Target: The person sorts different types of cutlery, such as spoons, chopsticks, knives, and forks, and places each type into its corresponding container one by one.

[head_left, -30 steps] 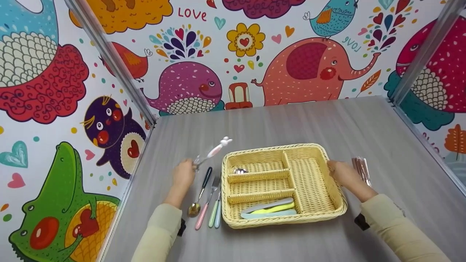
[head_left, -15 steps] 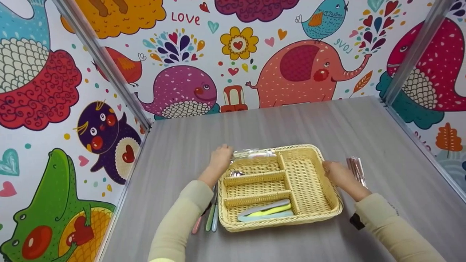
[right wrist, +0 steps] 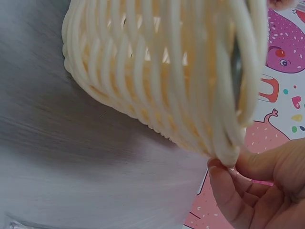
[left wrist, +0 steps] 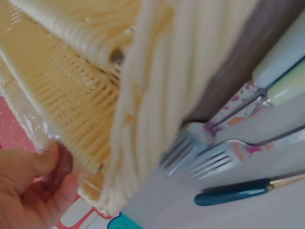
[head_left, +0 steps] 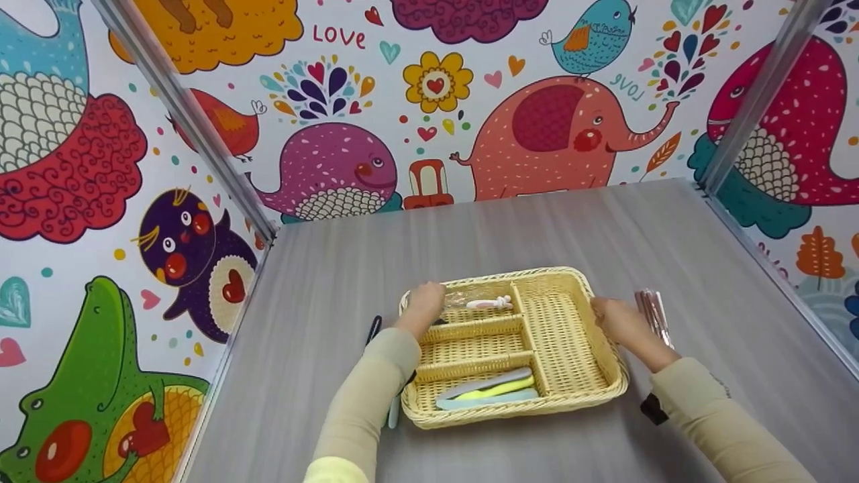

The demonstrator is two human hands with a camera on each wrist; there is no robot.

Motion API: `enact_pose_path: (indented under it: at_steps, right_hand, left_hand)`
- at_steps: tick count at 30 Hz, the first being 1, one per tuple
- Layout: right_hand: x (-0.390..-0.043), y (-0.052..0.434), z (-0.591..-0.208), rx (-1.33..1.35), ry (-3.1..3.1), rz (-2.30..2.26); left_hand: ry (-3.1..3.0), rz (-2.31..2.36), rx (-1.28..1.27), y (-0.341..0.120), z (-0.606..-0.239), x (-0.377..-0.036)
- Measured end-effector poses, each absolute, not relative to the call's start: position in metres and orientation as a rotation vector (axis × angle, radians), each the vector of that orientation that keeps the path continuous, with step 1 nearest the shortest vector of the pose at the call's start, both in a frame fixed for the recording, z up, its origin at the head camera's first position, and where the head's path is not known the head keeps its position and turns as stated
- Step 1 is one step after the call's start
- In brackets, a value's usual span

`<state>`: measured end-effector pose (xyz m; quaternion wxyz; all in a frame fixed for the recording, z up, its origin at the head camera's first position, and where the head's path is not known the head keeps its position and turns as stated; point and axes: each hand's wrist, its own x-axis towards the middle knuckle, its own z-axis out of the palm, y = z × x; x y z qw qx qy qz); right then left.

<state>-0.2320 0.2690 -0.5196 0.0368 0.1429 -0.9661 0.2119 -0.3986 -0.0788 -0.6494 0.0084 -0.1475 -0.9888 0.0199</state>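
Observation:
My left hand is over the back-left compartment of the wicker cutlery tray. Its thumb and fingers pinch the end of a utensil in clear plastic wrap, with a white and pink handle and a bunny-like tip. The hand hides the utensil's working end. In the left wrist view the pinching fingers are just inside the tray's wall. My right hand pinches the tray's right rim between thumb and fingers, as the right wrist view also shows. Grey, yellow and pale blue pieces lie in the front-left compartment.
Left of the tray, partly under my left arm, lie forks and a dark-blue-handled utensil. A bundle of shiny pinkish wrapped sticks lies right of the tray. Patterned walls border the grey table.
My left hand has carried the wrapped utensil from the table's left side over the tray rim and lowered it into the back-left compartment. My right hand has stayed on the rim.

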Motion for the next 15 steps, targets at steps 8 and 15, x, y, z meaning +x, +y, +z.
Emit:
enact_pose_path:
  at_steps: [8,15]
  right_hand:
    - [-0.231,0.269,-0.518,0.419,-2.955,0.657]
    - [-0.231,0.269,-0.521,0.415,-2.957,0.69]
  left_hand:
    - [-3.143,-0.22,-0.527,-0.092,-0.697,-0.42]
    - [-3.173,-0.275,-0.565,-0.114,-0.786,-0.483]
